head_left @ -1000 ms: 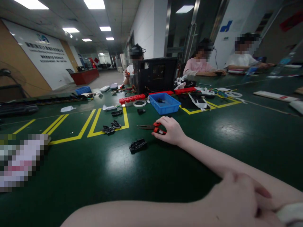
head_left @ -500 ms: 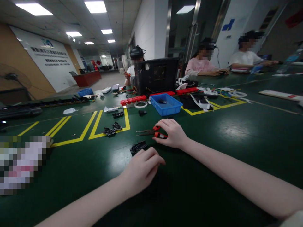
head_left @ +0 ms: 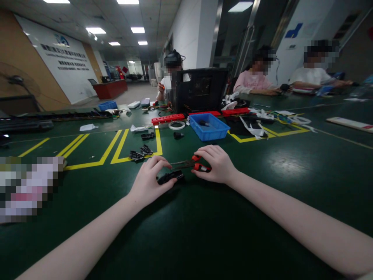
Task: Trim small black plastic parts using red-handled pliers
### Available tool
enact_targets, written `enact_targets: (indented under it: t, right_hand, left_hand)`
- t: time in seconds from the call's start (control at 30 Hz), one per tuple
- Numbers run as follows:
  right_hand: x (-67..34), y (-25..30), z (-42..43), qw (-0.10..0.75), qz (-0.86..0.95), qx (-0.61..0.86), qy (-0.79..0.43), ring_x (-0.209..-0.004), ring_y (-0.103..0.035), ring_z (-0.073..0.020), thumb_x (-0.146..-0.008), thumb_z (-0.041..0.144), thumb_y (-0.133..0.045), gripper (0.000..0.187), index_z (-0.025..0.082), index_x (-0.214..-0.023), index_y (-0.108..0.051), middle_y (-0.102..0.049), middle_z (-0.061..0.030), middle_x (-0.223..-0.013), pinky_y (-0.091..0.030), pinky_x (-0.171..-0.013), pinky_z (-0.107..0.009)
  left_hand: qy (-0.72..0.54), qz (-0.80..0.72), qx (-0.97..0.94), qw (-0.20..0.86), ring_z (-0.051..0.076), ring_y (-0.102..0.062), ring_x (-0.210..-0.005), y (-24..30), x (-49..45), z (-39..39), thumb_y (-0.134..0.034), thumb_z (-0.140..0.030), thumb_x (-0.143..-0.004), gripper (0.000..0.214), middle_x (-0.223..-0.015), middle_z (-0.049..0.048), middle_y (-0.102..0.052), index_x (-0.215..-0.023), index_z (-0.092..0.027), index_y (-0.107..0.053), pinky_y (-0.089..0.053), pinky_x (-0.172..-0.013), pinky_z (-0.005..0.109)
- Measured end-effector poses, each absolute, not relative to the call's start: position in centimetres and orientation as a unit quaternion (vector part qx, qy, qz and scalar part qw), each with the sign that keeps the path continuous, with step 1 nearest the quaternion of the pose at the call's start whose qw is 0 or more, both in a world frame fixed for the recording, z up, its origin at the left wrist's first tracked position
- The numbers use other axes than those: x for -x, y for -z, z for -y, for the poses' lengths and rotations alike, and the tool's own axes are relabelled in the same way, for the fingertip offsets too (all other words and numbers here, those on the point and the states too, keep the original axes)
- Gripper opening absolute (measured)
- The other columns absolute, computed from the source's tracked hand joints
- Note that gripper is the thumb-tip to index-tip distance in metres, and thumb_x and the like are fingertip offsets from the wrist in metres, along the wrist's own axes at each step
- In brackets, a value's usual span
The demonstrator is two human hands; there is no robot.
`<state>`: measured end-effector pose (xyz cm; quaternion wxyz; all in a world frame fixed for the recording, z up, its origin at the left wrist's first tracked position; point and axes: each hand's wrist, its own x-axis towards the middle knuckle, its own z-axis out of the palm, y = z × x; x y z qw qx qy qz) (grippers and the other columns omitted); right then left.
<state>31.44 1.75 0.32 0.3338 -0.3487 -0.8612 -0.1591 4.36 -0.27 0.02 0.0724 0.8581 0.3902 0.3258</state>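
Note:
Long-nose pliers point(head_left: 186, 164) with red-and-black handles are held in my right hand point(head_left: 217, 163), its fingers and thumb wrapped round the two grips. Their thin jaws point left, a little apart, just above a black plastic part point(head_left: 171, 177) on the green table point(head_left: 204, 221). My left hand point(head_left: 150, 177) reaches round the left end of this part, thumb along its near edge and fingertips at its far side. Finger and thumb are well apart, and I cannot tell how firmly they touch it. Several similar black parts point(head_left: 141, 153) lie farther off, by the yellow tape.
A blue tray point(head_left: 210, 132) with a dark item inside stands ahead. Beside it are a white ring point(head_left: 176, 125), a small black piece point(head_left: 178, 135) and red strips point(head_left: 167, 119). A large black case point(head_left: 201, 89) stands behind. Several people sit across the table.
My left hand has moved left and forward from the near side of the black part to round its left end, with its fingers spreading. The pliers stay in my right hand.

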Motion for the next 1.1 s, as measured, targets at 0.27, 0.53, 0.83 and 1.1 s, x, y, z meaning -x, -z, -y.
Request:
enact_targets:
  t: [0.27,0.53,0.83,1.1]
  right_hand:
    - [-31.4,-0.2,-1.8,0.337,0.862,0.334,0.175,-0.094,-0.063,-0.0267,-0.080,0.047,-0.066,0.040,0.015,-0.105,-0.062,-0.068,-0.0126,-0.102,-0.046,-0.078,-0.039]
    - [-32.9,-0.3,-2.6,0.300,0.886,0.292,0.200,-0.094,-0.064,-0.0268,-0.080,0.046,-0.066,0.042,0.015,-0.109,-0.062,-0.068,-0.0123,-0.102,-0.048,-0.080,-0.040]
    - [-32.6,-0.4,-2.7,0.270,0.903,0.261,0.211,-0.088,-0.063,-0.0253,-0.081,0.047,-0.064,0.040,0.013,-0.103,-0.064,-0.068,-0.0125,-0.097,-0.048,-0.076,-0.038]
    - [-32.3,-0.4,-2.5,0.257,0.904,0.257,0.224,-0.083,-0.062,-0.0245,-0.084,0.046,-0.062,0.038,0.013,-0.101,-0.064,-0.069,-0.0126,-0.094,-0.047,-0.071,-0.037]
  left_hand:
    - [-0.278,-0.419,-0.860,0.087,0.028,-0.058,-0.105,0.2,-4.6,0.8,-0.070,-0.031,-0.081,0.031,-0.118,0.0068,-0.057,-0.108,-0.021,-0.057,-0.049,-0.090,0.046]
    - [-0.298,-0.379,-0.847,0.224,0.022,-0.061,-0.098,0.9,-4.1,-0.2,-0.066,-0.022,-0.085,0.008,-0.107,0.0050,-0.058,-0.093,-0.020,-0.066,-0.052,-0.089,0.040]
    - [-0.316,-0.351,-0.849,0.238,0.022,-0.062,-0.098,1.2,-4.0,-0.9,-0.069,-0.020,-0.084,0.005,-0.104,0.0060,-0.060,-0.088,-0.019,-0.069,-0.051,-0.091,0.041]
    - [-0.298,-0.361,-0.852,0.233,0.023,-0.062,-0.105,0.7,-4.3,-0.6,-0.070,-0.019,-0.084,0.005,-0.114,0.0077,-0.062,-0.088,-0.018,-0.067,-0.049,-0.094,0.041]
